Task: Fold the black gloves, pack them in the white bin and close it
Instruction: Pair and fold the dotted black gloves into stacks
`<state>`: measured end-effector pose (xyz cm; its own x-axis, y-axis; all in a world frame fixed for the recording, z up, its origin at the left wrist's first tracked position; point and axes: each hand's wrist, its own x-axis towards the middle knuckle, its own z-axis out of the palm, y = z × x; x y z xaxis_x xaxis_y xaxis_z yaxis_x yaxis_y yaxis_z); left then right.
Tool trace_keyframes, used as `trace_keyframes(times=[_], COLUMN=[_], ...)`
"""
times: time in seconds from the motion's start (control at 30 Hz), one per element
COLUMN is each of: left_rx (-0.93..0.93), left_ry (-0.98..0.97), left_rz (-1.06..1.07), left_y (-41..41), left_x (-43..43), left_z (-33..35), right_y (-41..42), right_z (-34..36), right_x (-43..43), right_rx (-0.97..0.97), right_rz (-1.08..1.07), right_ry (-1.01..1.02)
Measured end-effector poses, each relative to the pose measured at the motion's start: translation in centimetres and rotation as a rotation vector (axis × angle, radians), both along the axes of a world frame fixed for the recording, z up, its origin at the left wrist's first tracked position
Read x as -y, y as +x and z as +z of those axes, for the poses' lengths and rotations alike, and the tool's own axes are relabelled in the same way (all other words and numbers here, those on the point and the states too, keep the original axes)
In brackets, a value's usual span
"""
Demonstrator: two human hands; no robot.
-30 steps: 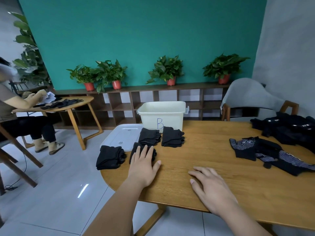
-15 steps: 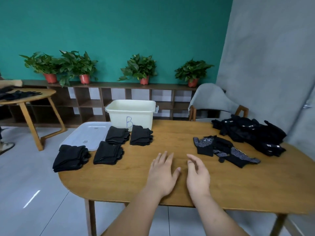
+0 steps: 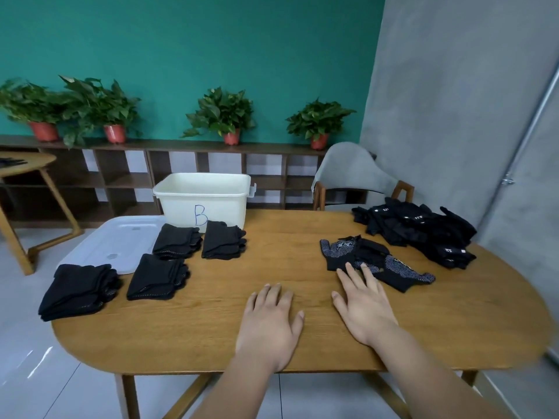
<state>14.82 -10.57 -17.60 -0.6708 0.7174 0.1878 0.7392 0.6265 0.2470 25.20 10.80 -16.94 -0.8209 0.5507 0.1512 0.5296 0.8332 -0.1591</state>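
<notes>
The open white bin (image 3: 184,204), marked "B", stands at the back of the wooden table (image 3: 272,343). Its flat lid (image 3: 112,241) lies to its left. Several folded stacks of black gloves (image 3: 157,276) lie in front of the bin and lid. A loose pair of dotted black gloves (image 3: 390,264) lies right of centre, and a pile of unfolded gloves (image 3: 420,231) sits at the far right. My left hand (image 3: 269,322) rests flat on the table. My right hand (image 3: 363,306) lies flat too, its fingertips touching the edge of the loose pair.
A grey chair (image 3: 351,173) stands behind the table's right side. A low shelf (image 3: 145,164) with potted plants runs along the teal wall. Part of another wooden table (image 3: 27,167) shows at the left. A grey wall closes the right side.
The view has turned to the right. My left hand left the folded stack and came to the table's middle. My right hand moved forward to the loose dotted gloves.
</notes>
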Motion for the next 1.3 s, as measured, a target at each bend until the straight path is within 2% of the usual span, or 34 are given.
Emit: trace_keyframes(times=[0.1, 0.23, 0.33, 0.5, 0.67, 0.77, 0.9, 1.0, 1.1, 1.3], left_rx=[-0.016, -0.035, -0.042, -0.074, -0.047, -0.044, -0.062, -0.079, -0.106, -0.088], left_ry=[0.004, 0.033, 0.064, 0.081, 0.028, 0.019, 0.021, 0.023, 0.036, 0.045], left_rz=[0.003, -0.004, -0.02, -0.085, -0.205, -0.212, -0.213, -0.22, -0.234, -0.25], left_y=[-0.2, 0.1, 0.2, 0.3, 0.1, 0.0, 0.0, 0.0, 0.1, -0.1], left_x=[-0.2, -0.2, -0.1, 0.1, 0.1, 0.1, 0.0, 0.0, -0.1, -0.2], left_z=[0.0, -0.2, -0.3, 0.0, 0.1, 0.2, 0.2, 0.3, 0.2, -0.1], right_y=[-0.3, 0.5, 0.7, 1.1, 1.2, 1.0, 0.5, 0.5, 0.5, 0.7], right_z=[-0.1, -0.2, -0.6, -0.7, -0.9, -0.8, -1.0, -1.1, -1.1, -1.2], right_x=[0.1, 0.3, 0.7, 1.3, 1.1, 1.1, 0.7, 0.6, 0.5, 0.5], right_rx=[0.019, -0.153, -0.241, -0.337, -0.317, -0.28, -0.176, -0.183, -0.203, -0.233], right_rz=[-0.003, 0.17, 0.322, 0.444, 0.345, 0.213, 0.058, -0.038, 0.0, 0.264], right_ry=[0.012, 0.157, 0.106, 0.055, 0.045, 0.154, 0.116, 0.129, 0.15, 0.062])
